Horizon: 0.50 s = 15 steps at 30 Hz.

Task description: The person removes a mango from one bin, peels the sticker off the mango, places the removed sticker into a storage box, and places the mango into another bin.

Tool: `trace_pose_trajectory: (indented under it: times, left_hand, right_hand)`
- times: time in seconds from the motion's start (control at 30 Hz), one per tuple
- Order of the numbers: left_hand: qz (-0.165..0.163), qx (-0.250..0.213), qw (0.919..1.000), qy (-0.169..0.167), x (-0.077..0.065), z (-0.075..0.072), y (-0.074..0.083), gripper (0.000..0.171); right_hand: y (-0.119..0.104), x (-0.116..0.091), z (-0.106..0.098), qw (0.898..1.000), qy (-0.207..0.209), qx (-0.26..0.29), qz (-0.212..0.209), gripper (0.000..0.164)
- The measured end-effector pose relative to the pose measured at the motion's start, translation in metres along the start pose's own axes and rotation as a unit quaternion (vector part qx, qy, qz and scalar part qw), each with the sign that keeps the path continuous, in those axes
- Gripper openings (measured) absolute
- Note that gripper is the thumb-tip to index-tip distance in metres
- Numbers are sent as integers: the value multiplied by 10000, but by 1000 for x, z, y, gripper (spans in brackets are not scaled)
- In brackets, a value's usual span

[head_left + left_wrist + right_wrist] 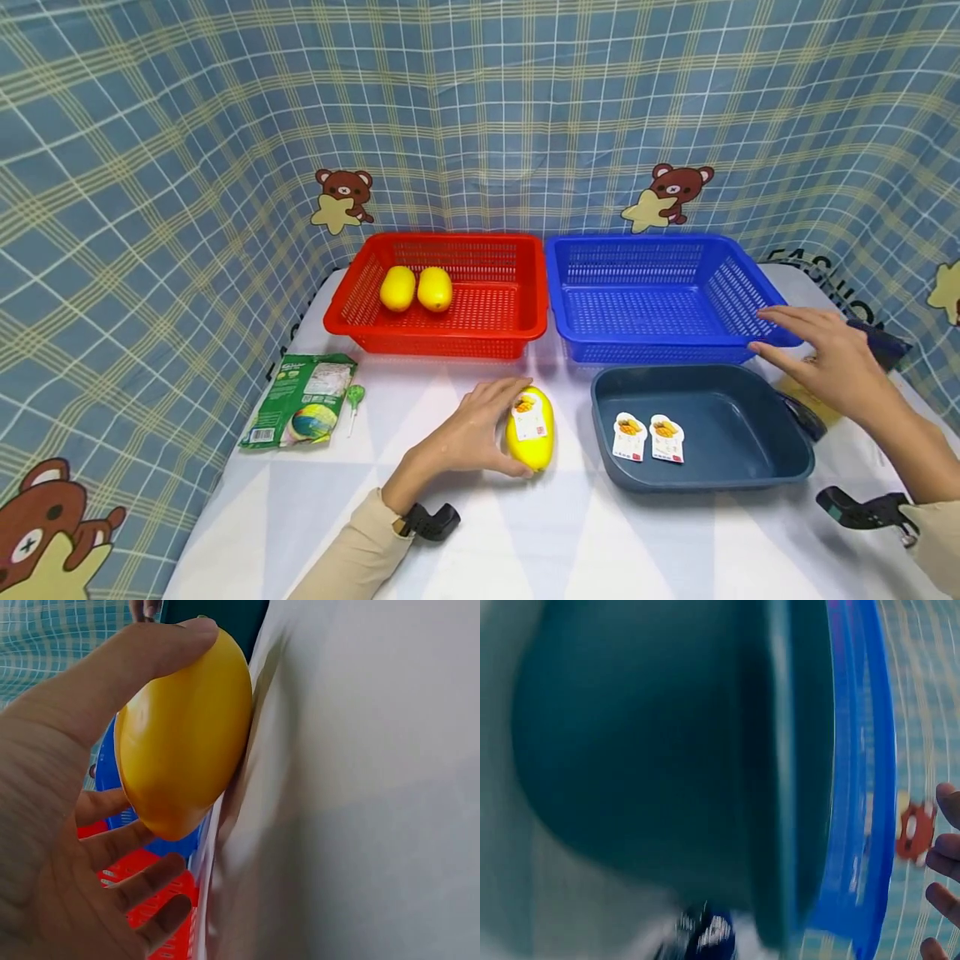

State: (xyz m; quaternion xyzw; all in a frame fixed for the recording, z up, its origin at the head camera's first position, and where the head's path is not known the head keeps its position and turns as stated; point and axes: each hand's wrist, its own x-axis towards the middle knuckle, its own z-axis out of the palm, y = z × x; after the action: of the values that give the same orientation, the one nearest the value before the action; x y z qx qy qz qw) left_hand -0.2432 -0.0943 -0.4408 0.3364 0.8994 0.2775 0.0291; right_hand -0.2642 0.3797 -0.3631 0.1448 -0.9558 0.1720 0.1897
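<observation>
My left hand (476, 433) holds a yellow mango (536, 454) on the table, thumb at its near end and fingers at its far end. A white label (530, 417) with a fruit picture lies on its upper side. In the left wrist view the mango (187, 735) shows the thumb against one end, with the other fingers spread. My right hand (828, 358) hovers over the right end of the dark blue-green tray (720, 483), fingers extended and holding nothing. Two similar labels, a left one (629, 437) and a right one (667, 439), lie in that tray.
Two mangoes (416, 289) sit in the red basket (442, 343) at the back left. A blue basket (667, 351) stands beside it. At left lie a green packet (303, 400) and a green lollipop (355, 398). Another package (885, 343) is partly hidden behind my right hand.
</observation>
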Motion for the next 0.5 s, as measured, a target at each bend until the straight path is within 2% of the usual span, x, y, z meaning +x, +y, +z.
trace_pose_trajectory:
  times: [0.1, 0.2, 0.37, 0.5]
  left_hand:
    - [4, 24, 10000, 49, 0, 2, -1, 117]
    - [50, 1, 10000, 81, 1, 4, -2, 115]
    - [65, -45, 9999, 121, 0, 6, -6, 114]
    - [43, -22, 9999, 94, 0, 7, -6, 115]
  right_hand:
    - [-19, -4, 7, 9989, 54, 193, -416, 52]
    - [-38, -6, 16, 9939, 168, 395, -1018, 49]
    - [-71, -8, 31, 9752, 273, 606, -2111, 48]
    - [-99, -8, 39, 9615, 237, 664, -2657, 58]
